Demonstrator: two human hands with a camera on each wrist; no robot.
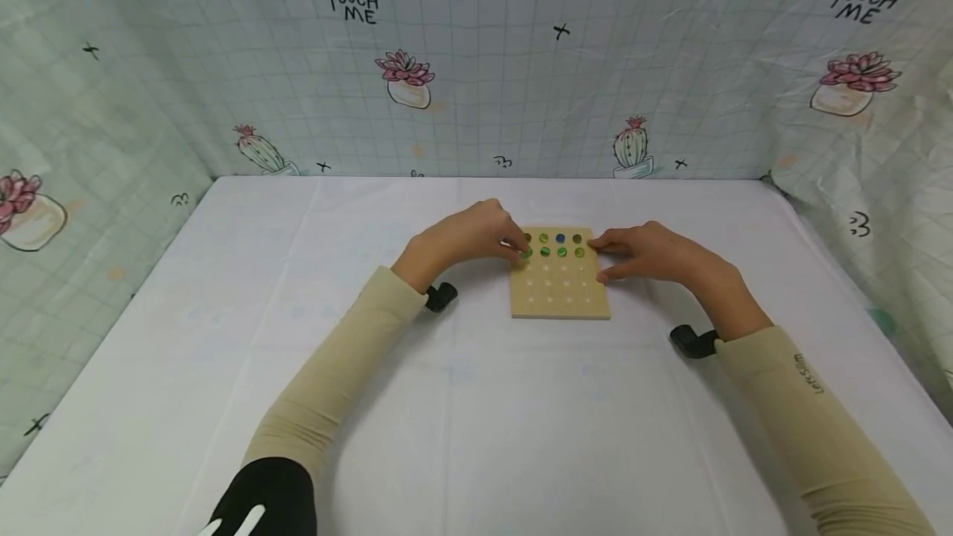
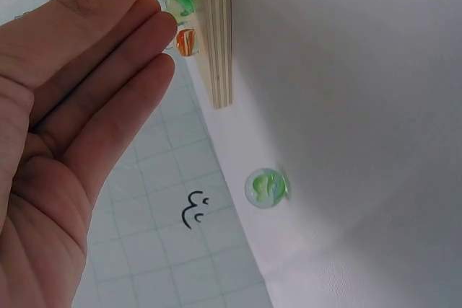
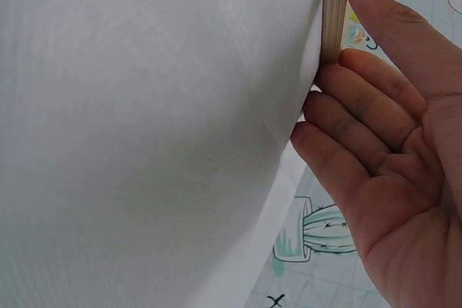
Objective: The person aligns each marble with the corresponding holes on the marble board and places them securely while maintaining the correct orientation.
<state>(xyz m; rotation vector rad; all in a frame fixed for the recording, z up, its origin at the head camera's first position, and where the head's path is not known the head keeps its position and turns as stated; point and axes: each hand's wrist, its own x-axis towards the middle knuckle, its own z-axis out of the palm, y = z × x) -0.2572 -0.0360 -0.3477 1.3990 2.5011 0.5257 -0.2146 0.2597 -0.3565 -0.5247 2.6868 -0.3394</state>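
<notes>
A square wooden board (image 1: 560, 313) lies on the table, with two rows of glass marbles (image 1: 562, 252) seated along its far side and bare dimples nearer me. My left hand (image 1: 476, 232) reaches over the board's left edge, thumb and index finger pinching a green marble (image 1: 526, 254) at the left end of the second row. In the left wrist view that hand's other fingers extend beside an orange-striped marble (image 2: 186, 42). My right hand (image 1: 655, 253) rests along the board's right edge, thumb and fingertips against it; the right wrist view shows its fingers lightly bent.
A loose clear-and-green marble (image 2: 266, 187) sits on the white tabletop (image 1: 447, 420) beyond the board's left side, hidden from the head view. Patterned cloth (image 1: 476, 64) hangs behind the table and at both sides.
</notes>
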